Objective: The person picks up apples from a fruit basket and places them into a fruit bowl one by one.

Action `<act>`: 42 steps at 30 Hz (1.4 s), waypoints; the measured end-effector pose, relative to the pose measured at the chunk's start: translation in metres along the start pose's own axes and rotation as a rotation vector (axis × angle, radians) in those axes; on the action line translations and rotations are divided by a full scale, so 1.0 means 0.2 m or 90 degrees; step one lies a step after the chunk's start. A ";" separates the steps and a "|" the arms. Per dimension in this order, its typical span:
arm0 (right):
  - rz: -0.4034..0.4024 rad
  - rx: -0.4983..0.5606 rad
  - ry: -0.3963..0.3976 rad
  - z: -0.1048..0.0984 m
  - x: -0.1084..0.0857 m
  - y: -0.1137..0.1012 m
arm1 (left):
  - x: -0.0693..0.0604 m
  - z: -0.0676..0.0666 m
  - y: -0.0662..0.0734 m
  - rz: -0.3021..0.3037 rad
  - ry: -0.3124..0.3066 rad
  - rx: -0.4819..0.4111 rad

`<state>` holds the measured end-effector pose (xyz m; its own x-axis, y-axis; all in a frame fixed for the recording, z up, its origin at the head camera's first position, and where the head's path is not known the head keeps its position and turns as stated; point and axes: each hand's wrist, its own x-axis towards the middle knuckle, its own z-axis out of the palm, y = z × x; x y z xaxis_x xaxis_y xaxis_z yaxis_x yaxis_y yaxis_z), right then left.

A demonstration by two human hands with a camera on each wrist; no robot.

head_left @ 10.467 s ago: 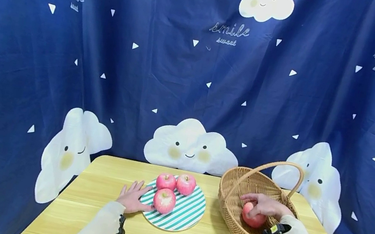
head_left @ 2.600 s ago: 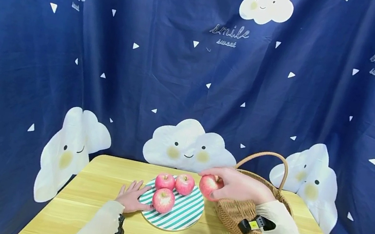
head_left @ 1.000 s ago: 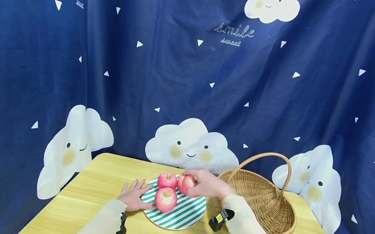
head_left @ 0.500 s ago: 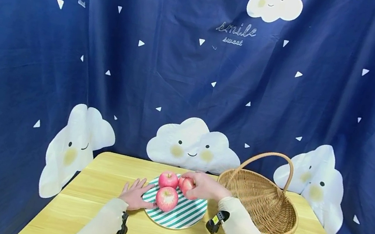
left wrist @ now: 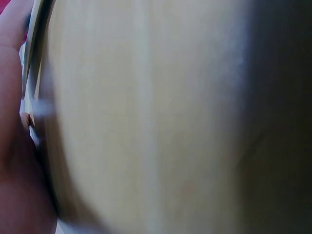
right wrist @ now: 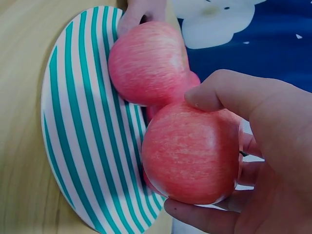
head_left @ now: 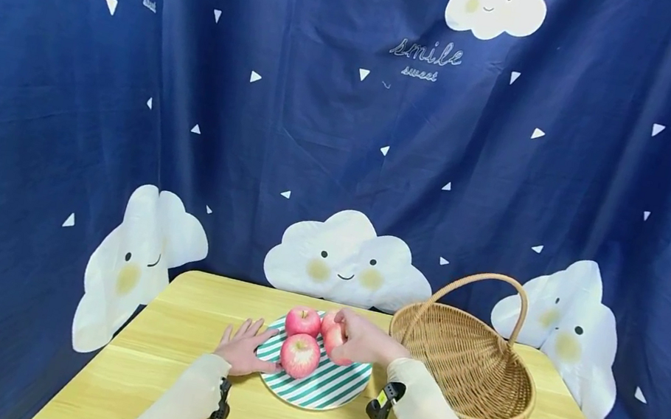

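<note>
My right hand grips a red apple between thumb and fingers, at the right side of a round green-and-white striped board. On the board sit one apple at the front, another apple behind it, and a third apple at the back right, partly hidden by the held one. My left hand lies at the board's left edge, fingers spread and thumb beside the front apple. The left wrist view shows a thumb side of that hand and mostly blurred tabletop.
To the right stands a wicker basket with a tall arched handle, close to my right forearm. The light wooden table reaches back to a dark blue curtain with cloud prints.
My right hand has carried the apple out of the basket and leftward to the board; over the last second it has shifted slightly toward the front. My left hand has stayed put.
</note>
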<state>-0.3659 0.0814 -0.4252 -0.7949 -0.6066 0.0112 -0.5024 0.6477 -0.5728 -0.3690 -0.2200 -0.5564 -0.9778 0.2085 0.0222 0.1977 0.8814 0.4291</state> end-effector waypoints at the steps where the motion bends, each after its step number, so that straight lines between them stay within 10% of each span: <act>1: 0.002 0.001 -0.001 0.00 0.00 0.00 | 0.00 0.00 0.00 0.002 0.002 -0.004; 42: -0.047 -0.176 0.037 0.13 0.01 0.05 | 0.01 0.01 -0.01 0.001 0.010 0.000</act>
<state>-0.3640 0.0745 -0.4529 -0.7668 -0.6347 0.0955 -0.6268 0.7086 -0.3240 -0.3713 -0.2205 -0.5590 -0.9783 0.2038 0.0367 0.1996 0.8810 0.4289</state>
